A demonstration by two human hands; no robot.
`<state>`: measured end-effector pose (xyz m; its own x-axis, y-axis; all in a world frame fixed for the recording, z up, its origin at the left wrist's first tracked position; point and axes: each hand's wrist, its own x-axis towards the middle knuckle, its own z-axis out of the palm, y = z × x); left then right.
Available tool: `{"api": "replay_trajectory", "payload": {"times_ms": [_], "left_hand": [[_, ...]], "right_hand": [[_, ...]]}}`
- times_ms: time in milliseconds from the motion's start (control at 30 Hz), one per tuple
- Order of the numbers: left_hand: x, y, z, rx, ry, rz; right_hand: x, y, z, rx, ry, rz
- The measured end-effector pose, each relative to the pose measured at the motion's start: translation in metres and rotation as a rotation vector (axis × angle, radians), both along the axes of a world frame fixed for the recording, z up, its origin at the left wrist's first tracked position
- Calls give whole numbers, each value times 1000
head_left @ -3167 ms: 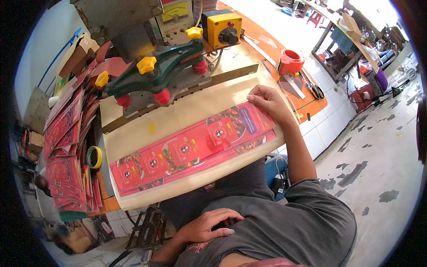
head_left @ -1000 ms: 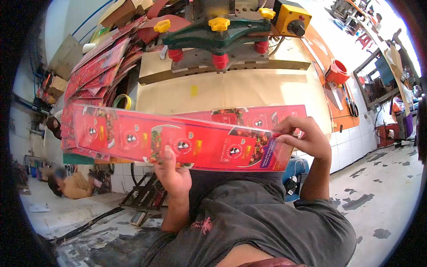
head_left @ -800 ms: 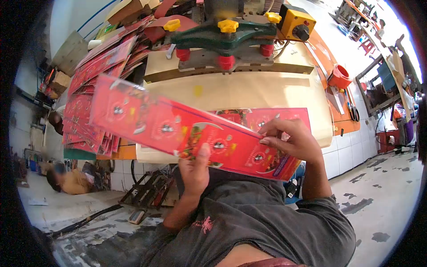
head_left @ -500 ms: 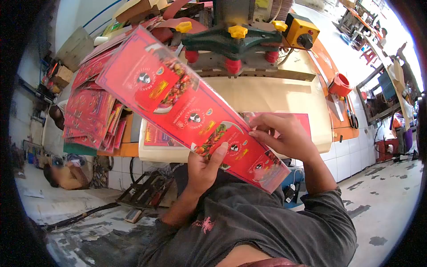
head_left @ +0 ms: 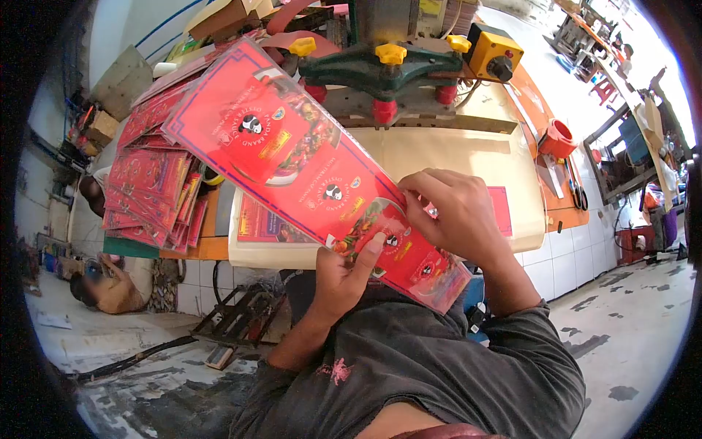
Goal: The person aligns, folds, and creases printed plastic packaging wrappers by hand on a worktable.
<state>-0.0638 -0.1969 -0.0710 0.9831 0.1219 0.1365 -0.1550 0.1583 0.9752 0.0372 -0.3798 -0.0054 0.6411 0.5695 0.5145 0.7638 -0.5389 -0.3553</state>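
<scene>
A long red printed sheet (head_left: 292, 175), glossy like plastic, with food pictures and round panda logos, lies tilted across the view above the bench. My left hand (head_left: 340, 282) grips its near edge, thumb on top and fingers hidden underneath. At the far edge, my right hand (head_left: 457, 212) has its thumb and fingertips pinched together on the sheet. Beneath it, a cream-coloured board (head_left: 431, 150) carries another printed sheet (head_left: 256, 225) at the left. A red sheet (head_left: 500, 205) shows partly behind my right hand.
A dark green press head (head_left: 387, 73) with yellow knobs stands behind the board, beside a yellow control box (head_left: 495, 53). Stacked red sheets (head_left: 146, 183) fill the left. Scissors (head_left: 578, 186) and a red tape roll (head_left: 558, 139) lie right. Another person (head_left: 117, 289) sits low at left.
The held sheet has shifted slightly, its upper end turning more toward me. My right hand has moved a little left and up along the far edge; my left hand keeps its grip.
</scene>
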Motion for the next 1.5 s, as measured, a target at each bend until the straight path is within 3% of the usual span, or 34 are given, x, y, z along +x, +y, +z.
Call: {"api": "replay_trajectory", "payload": {"times_ms": [67,500,800,867,1167,1300,1367,1500], "left_hand": [[1,1,2,89,-44,15],[4,-6,2,58,-107,28],[1,-7,-17,167,28,15],[4,-13,-13,253,-76,120],[7,-15,-10,421,-126,117],[8,-17,-3,393,-70,71],[10,-21,-15,157,-43,42],[5,-24,-20,257,12,-36]], "right_hand": [[0,1,-1,70,54,20],[3,-4,3,72,81,52],[-4,6,-19,137,-54,-131],[-5,6,-22,162,-34,-194],[-8,7,-26,237,-15,-288],[-3,1,-22,242,65,-271],[5,-5,-18,260,174,-160],[11,-2,-10,271,114,-146]]}}
